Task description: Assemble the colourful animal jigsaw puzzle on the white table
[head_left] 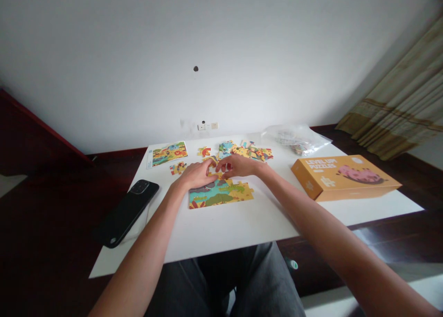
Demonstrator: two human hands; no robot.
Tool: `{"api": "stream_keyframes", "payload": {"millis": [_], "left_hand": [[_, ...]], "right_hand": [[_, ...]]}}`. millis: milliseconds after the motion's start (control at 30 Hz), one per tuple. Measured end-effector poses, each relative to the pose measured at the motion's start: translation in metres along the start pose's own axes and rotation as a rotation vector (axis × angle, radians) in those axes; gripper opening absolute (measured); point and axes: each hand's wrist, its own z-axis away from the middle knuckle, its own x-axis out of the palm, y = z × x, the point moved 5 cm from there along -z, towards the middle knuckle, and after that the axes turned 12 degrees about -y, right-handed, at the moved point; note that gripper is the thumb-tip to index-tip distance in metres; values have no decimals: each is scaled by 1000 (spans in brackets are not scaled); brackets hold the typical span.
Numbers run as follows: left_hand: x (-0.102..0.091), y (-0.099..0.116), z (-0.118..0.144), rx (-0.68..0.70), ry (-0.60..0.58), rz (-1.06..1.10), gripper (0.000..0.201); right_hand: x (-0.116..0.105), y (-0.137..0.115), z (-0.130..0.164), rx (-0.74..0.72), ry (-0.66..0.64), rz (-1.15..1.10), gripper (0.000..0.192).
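A partly joined jigsaw puzzle (221, 198), with green, blue and yellow animal scenery, lies flat near the table's middle. My left hand (198, 175) rests over its upper left edge, thumb and forefinger bent around a yellowish puzzle piece. From the other side my right hand (238, 165) meets it, fingers curled down on the same spot. Much of the piece is hidden under the fingers. Loose puzzle pieces (178, 168) lie left of my left hand, and a heap of puzzle pieces (254, 152) lies beyond my right hand.
A picture card (169, 153) lies at the back left of the white table (207, 236). A black phone (129, 213) is at the left edge. On the right are an orange puzzle box (346, 176) and a clear plastic bag (297, 139) with pieces inside.
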Motion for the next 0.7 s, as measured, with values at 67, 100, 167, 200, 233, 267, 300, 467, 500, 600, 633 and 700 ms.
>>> {"api": "stream_keyframes", "payload": {"millis": [67,100,167,200,233,267,300,467,500,600,633,700], "left_hand": [[0,0,0,-6,20,2,39],[0,0,0,-6,32,4,39],[0,0,-1,-9,54,9,39],[0,0,-1,-13,61,12,38],[0,0,-1,-19,64,15,37],[0,0,-1,-24,67,17,35],[0,0,-2,-32,69,19,33],[0,0,-3,-89,111,39,26],[0,0,-3,-102,124,38,25],[1,3,-4,-146,151,23,25],[2,4,-5,-161,155,19,25],[3,6,-5,-182,159,16,25]], "right_hand": [[0,1,-1,-5,27,-20,28],[0,4,-2,-9,51,-38,27],[-1,12,-4,-6,128,-79,29],[-1,17,-5,4,176,-99,31],[-1,22,-6,19,222,-118,33],[-1,27,-7,37,263,-137,35],[-1,31,-7,52,298,-155,36],[-2,30,-5,75,419,-214,39],[-2,28,-4,78,436,-216,39],[-2,27,-3,91,475,-215,40],[-1,28,-3,97,485,-215,40],[-1,32,-3,106,503,-220,40]]}}
